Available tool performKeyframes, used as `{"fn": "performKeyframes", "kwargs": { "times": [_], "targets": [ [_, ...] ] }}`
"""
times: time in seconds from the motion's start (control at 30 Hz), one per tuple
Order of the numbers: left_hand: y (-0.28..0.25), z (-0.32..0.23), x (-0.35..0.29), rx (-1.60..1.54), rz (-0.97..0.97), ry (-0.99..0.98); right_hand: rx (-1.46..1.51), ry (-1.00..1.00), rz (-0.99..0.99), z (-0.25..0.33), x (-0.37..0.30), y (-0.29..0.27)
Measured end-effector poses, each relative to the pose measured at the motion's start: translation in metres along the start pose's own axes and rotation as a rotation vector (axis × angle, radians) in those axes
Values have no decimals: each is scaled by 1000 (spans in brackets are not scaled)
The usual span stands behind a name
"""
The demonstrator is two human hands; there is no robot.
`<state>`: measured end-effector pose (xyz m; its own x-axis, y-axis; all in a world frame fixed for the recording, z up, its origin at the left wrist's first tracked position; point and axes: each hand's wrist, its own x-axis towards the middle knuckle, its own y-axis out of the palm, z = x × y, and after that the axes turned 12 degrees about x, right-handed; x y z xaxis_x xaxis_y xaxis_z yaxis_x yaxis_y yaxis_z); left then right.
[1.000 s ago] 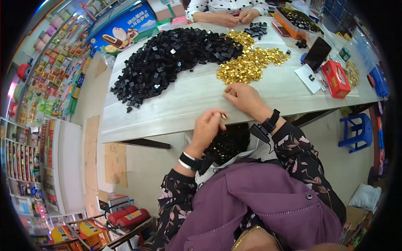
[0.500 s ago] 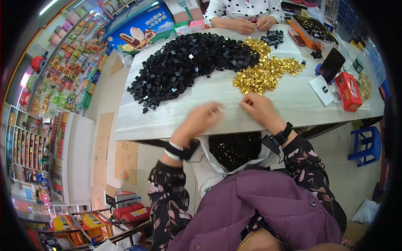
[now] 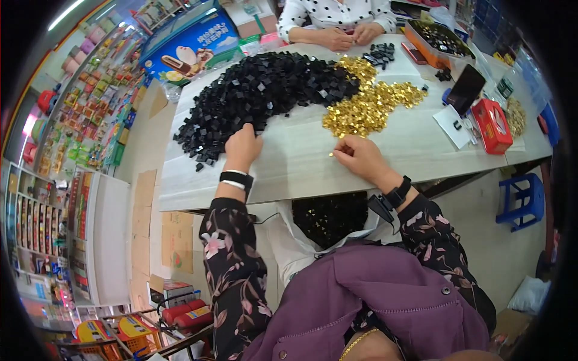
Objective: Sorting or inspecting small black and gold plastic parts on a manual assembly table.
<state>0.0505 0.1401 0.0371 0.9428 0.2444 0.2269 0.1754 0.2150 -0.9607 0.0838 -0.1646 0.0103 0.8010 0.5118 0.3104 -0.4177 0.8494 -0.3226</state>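
Pinched at its edge by the right fingers [image 3: 341,147], the gold piece [image 3: 331,154] could drop; left fingers [image 3: 248,129]: cannot tell.

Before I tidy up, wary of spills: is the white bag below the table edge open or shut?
Open: the white bag gapes wide, showing dark pieces inside.
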Motion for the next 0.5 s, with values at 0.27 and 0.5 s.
{"fn": "performKeyframes", "kwargs": {
  "times": [0.27,0.5],
  "targets": [
    [-33,-53,-56,-1038,264,-19,112,-10,9,-16,-1,-4],
    [-15,-118,-90,-1549,281,-41,448,150,16,-7,-4,-7]
  ]
}}
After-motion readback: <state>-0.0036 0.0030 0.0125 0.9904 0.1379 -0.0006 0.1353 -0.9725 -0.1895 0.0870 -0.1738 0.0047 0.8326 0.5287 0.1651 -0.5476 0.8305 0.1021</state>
